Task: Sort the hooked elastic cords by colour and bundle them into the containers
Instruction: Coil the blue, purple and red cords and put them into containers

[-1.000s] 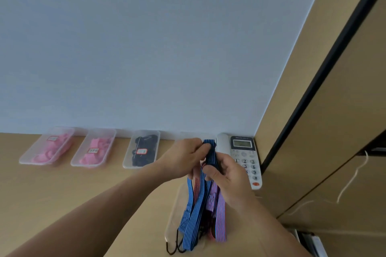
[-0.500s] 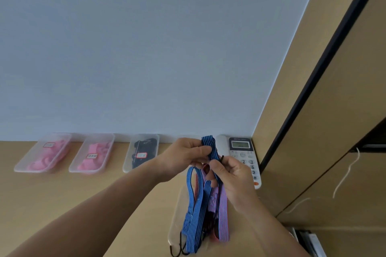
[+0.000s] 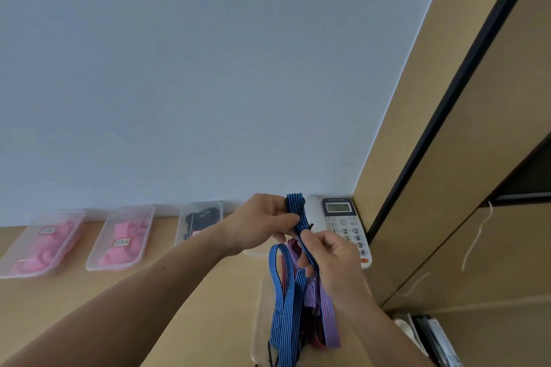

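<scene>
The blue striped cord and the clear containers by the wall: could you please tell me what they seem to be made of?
The blue striped cord looks like flat woven elastic fabric, matte: fine lengthwise stripes, and it hangs limp. The containers look like frosted translucent plastic: the pink contents show blurred through their walls.

both hands (image 3: 262, 225) gripping blue cord (image 3: 298, 214)

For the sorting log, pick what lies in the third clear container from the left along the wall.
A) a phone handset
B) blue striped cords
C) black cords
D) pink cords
C: the third container holds black cords, while the blue striped cord is gripped by the left hand and the right hand.
</scene>
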A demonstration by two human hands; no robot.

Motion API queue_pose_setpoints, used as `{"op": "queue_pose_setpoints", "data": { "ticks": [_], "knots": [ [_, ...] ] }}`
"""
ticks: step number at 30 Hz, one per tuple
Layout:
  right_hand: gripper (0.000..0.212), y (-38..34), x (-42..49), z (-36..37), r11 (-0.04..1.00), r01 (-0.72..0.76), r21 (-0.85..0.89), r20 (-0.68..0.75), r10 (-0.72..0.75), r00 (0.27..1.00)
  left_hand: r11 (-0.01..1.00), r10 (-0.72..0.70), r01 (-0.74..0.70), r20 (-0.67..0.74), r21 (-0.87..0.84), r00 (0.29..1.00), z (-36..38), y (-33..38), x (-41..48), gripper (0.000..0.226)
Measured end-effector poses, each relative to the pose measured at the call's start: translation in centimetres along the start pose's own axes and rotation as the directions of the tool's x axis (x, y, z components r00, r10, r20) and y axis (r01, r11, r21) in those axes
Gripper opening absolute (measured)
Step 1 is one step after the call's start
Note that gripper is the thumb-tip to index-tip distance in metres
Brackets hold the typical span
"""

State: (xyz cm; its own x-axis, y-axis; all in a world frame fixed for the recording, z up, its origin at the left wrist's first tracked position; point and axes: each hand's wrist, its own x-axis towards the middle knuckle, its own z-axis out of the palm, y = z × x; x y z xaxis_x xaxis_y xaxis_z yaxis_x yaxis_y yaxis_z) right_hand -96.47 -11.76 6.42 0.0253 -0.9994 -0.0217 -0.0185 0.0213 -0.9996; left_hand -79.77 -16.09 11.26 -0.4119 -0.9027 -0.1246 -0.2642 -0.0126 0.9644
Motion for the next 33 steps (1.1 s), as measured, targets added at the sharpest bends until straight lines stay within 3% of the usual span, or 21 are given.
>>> {"op": "queue_pose_setpoints", "data": {
  "ticks": [6, 9, 11, 14, 16, 18, 23, 25, 27, 29, 31, 33],
  "knots": [
    [0.042, 0.1, 0.2, 0.8, 0.999, -0.012, -0.031, -0.034, 0.011, 0.999, 1.0, -0.018, 0.016, -0.085, -0.026, 0.996, 0.4, -0.7, 0.7, 0.018],
    [0.04, 0.2, 0.4, 0.7, 0.999, -0.031, -0.02, -0.036, 0.031, 0.999, 0.976, 0.084, -0.048, -0.169, 0.211, 0.982, 0.4, -0.8, 1.0, 0.017],
    [0.044, 0.2, 0.6, 0.6, 0.999, -0.043, -0.033, -0.055, 0.042, 0.998, 0.858, 0.23, -0.112, -0.18, 0.502, 0.956, 0.3, -1.5, 1.2, 0.021],
    [0.049, -0.6, 1.0, 0.8, 0.998, -0.057, 0.018, -0.074, 0.058, 0.996, 0.583, 0.462, -0.266, -0.044, 0.768, 0.886, 0.8, -2.8, 1.6, 0.025],
    [0.058, -1.2, 1.3, 0.9, 0.992, -0.072, 0.106, -0.068, 0.079, 0.995, 0.401, 0.577, -0.36, 0.073, 0.842, 0.813, 0.8, -3.8, 1.9, 0.032],
    [0.062, -1.3, 1.6, 0.9, 0.987, -0.075, 0.141, -0.062, 0.085, 0.994, 0.288, 0.628, -0.418, 0.159, 0.862, 0.762, 0.5, -4.7, 2.4, 0.036],
    [0.059, -1.0, 2.2, 0.9, 0.996, -0.026, 0.083, -0.077, 0.032, 0.996, 0.177, 0.65, -0.407, 0.205, 0.896, 0.732, 0.3, -5.8, 3.2, 0.054],
    [0.054, -1.0, 2.4, 0.8, 0.996, 0.001, 0.089, -0.083, 0.006, 0.997, 0.266, 0.608, -0.411, 0.179, 0.872, 0.773, 0.5, -5.6, 3.3, 0.06],
    [0.044, -1.0, 2.6, 0.6, 0.994, 0.014, 0.113, -0.094, -0.003, 0.996, 0.597, 0.471, -0.354, 0.043, 0.72, 0.881, 0.9, -4.8, 2.9, 0.062],
    [0.039, -1.1, 2.7, 0.6, 0.993, 0.021, 0.115, -0.095, -0.01, 0.995, 0.886, 0.246, -0.173, -0.121, 0.43, 0.962, 1.3, -3.4, 2.4, 0.051],
    [0.038, -1.0, 2.6, 0.7, 0.995, 0.032, 0.1, -0.092, -0.023, 0.996, 0.994, 0.08, -0.07, -0.143, 0.079, 0.986, 1.4, -1.7, 2.6, 0.027],
    [0.039, -0.8, 2.5, 0.8, 0.996, 0.048, 0.071, -0.093, -0.041, 0.995, 0.983, 0.006, -0.011, -0.027, -0.185, 1.0, 1.2, -0.7, 2.8, 0.026]
  ]
}}
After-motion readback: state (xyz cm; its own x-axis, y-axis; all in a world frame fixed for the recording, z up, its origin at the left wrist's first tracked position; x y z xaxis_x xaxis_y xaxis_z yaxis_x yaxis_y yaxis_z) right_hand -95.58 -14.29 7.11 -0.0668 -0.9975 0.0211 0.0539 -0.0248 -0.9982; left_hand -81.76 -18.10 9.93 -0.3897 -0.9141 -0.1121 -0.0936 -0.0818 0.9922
